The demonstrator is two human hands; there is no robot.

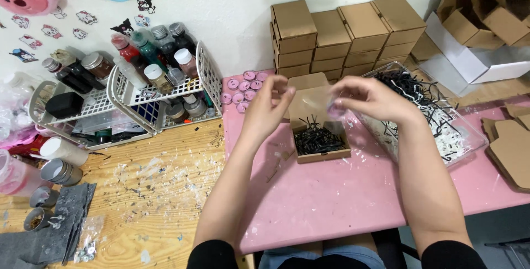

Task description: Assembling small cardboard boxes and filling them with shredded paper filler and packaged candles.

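We hold both hands raised above the pink surface, over a small open cardboard box filled with black shredded strands; the left hand has its fingers pinched together at the tips, and the right hand is curled with thumb and fingers closed on a small pale pink thing, though motion blur keeps us from telling what it is; a thin clear film seems to stretch between the two hands, but we cannot be sure. The box sits on the pink surface just below our hands, its lid flap folded back toward the wall; just to its right lies a clear plastic tray heaped with black and white shredded strands; behind the box a cluster of small round pink tins rests near the wall, and beside them stands a stack of closed cardboard boxes. To the left, on a paint-spattered wooden surface, white wire baskets hold bottles and jars; flat cardboard blanks lie at the far right.
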